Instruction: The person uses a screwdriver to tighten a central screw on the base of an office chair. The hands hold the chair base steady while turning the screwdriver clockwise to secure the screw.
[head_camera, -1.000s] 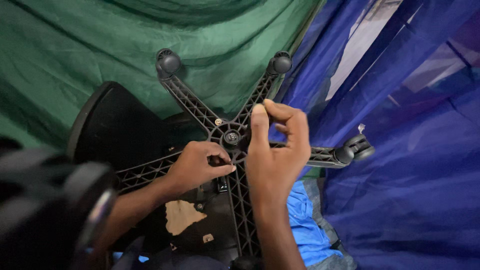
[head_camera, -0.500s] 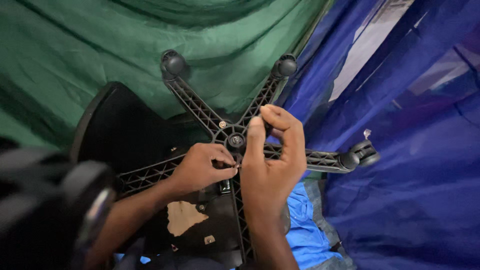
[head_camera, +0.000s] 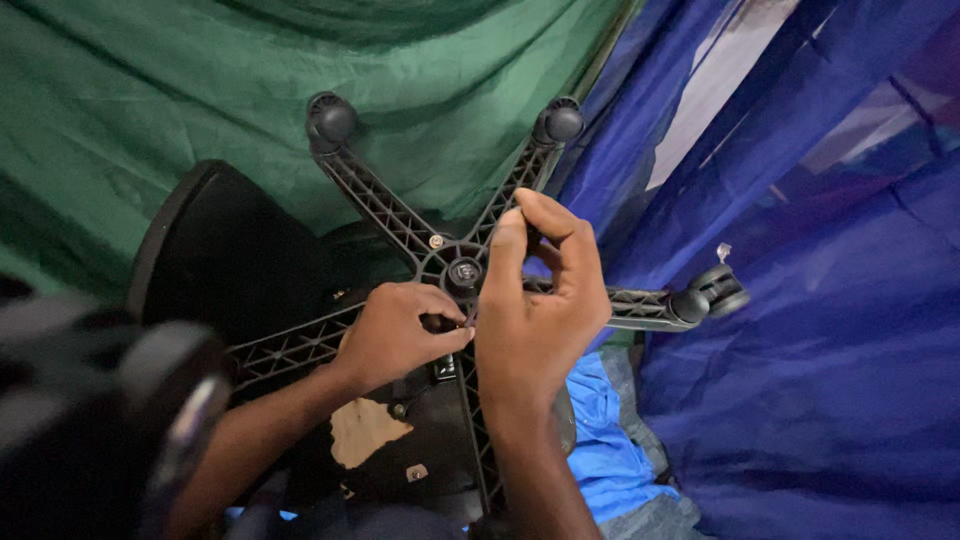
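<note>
Green cloth backdrop (head_camera: 200, 90), both hands (head_camera: 470, 320) at chair base (head_camera: 400, 225) hub, ctr.

left hand (head_camera: 400, 335): bare, no glove | right hand (head_camera: 535, 315): bare, no glove | forearms: unsleeved

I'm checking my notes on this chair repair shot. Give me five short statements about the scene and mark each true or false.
1. Both hands, the left hand and the right hand, are at the hub of the black star-shaped chair base. True.
2. The chair stands upright on its casters. False: the base points up at the camera, casters in the air.
3. A green cloth hangs behind the base. True.
4. The sheet on the right is red. False: it is a blue sheet.
5. The left hand is lifting a caster. False: it is at the hub.
</note>
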